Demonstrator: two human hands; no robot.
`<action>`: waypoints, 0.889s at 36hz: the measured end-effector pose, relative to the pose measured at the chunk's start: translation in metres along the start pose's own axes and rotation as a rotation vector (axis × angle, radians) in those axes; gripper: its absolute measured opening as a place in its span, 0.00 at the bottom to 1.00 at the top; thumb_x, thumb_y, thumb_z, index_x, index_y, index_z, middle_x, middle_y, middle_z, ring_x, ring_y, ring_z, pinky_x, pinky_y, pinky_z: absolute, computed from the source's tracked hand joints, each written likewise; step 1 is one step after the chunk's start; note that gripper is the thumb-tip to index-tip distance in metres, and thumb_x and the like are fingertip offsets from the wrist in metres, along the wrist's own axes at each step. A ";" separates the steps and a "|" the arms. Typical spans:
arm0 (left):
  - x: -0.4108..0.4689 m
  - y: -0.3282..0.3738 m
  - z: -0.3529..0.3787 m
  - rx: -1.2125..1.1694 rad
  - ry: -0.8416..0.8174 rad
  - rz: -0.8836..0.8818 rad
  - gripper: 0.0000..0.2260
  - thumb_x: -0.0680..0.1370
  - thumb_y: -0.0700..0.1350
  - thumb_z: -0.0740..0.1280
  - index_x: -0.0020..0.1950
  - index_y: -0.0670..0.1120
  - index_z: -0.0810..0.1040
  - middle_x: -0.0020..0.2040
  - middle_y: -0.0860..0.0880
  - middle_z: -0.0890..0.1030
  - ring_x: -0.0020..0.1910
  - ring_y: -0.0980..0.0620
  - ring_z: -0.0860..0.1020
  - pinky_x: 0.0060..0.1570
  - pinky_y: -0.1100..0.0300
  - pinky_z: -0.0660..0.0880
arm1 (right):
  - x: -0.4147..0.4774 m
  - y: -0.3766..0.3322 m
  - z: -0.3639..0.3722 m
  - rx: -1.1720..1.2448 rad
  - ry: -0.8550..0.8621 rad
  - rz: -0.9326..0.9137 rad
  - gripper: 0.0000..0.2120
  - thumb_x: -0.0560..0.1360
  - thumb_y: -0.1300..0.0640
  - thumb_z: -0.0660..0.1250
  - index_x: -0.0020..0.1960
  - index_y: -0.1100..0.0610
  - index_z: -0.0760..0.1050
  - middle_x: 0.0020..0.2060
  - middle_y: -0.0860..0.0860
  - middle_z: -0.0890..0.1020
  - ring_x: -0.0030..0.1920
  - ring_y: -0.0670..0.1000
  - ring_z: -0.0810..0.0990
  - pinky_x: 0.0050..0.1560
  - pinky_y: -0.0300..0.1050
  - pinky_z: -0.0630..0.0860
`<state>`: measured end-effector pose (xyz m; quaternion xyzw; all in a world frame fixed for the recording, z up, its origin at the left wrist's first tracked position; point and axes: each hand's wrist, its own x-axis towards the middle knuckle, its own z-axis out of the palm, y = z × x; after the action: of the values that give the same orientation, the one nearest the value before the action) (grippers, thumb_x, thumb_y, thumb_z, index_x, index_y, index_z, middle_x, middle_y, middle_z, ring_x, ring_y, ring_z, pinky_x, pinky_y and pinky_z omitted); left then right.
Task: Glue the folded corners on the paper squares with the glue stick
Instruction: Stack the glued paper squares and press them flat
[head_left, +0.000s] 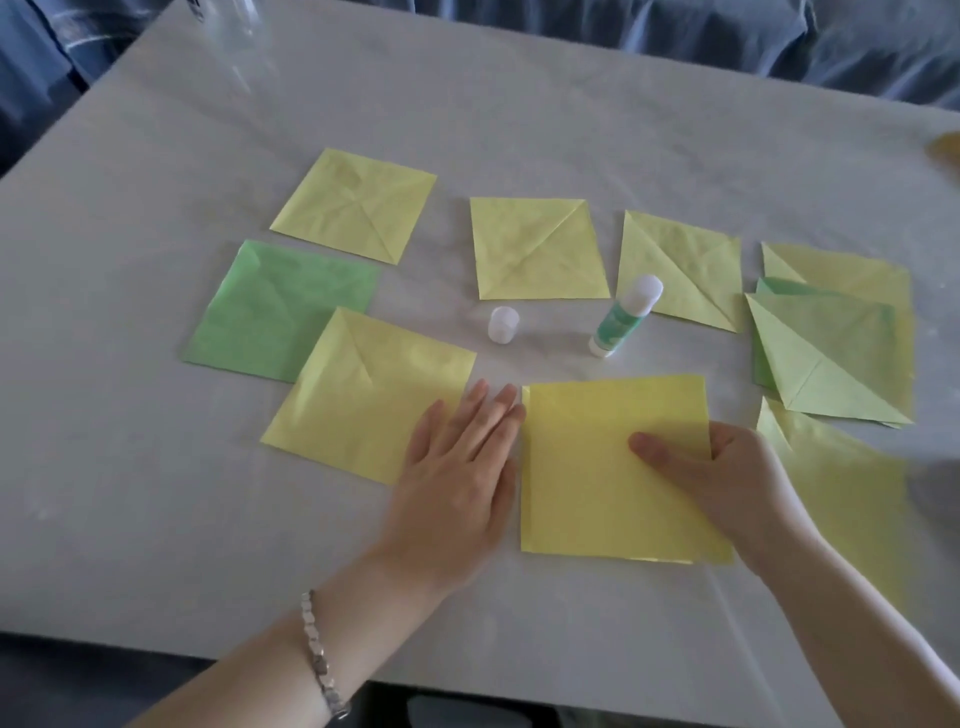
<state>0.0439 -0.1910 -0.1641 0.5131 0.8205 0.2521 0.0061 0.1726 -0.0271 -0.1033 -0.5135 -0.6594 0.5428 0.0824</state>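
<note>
Yellow square (597, 493) pinched in right hand (727, 483) grip.

Nearer you than the glue stick (626, 317), your right hand (732, 483) hides its fingers under the yellow square (587, 493). Far beyond the stick, leftward, a clear object (239, 36), perhaps a bottle, is blurred and cropped at the top.
</note>
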 end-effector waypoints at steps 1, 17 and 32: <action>0.000 0.000 0.000 0.008 -0.006 -0.001 0.20 0.79 0.45 0.53 0.67 0.42 0.73 0.69 0.48 0.72 0.71 0.50 0.63 0.67 0.50 0.58 | 0.000 0.000 0.000 -0.005 0.000 -0.001 0.05 0.67 0.56 0.75 0.37 0.57 0.80 0.27 0.47 0.83 0.26 0.44 0.80 0.26 0.37 0.76; -0.001 0.000 0.001 0.047 -0.038 -0.003 0.19 0.79 0.47 0.54 0.67 0.45 0.74 0.70 0.49 0.72 0.71 0.51 0.63 0.67 0.49 0.57 | 0.001 0.000 0.005 -0.019 0.011 -0.003 0.06 0.66 0.56 0.75 0.34 0.56 0.79 0.24 0.45 0.81 0.24 0.43 0.78 0.23 0.34 0.73; -0.001 0.000 0.002 0.063 -0.054 0.000 0.19 0.79 0.48 0.54 0.64 0.45 0.77 0.69 0.50 0.73 0.70 0.50 0.67 0.67 0.49 0.58 | 0.003 0.003 0.007 -0.069 0.026 -0.026 0.08 0.66 0.56 0.76 0.33 0.57 0.79 0.23 0.45 0.80 0.25 0.45 0.78 0.29 0.39 0.74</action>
<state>0.0446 -0.1913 -0.1660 0.5197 0.8276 0.2120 0.0120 0.1680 -0.0298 -0.1101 -0.5143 -0.6834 0.5119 0.0803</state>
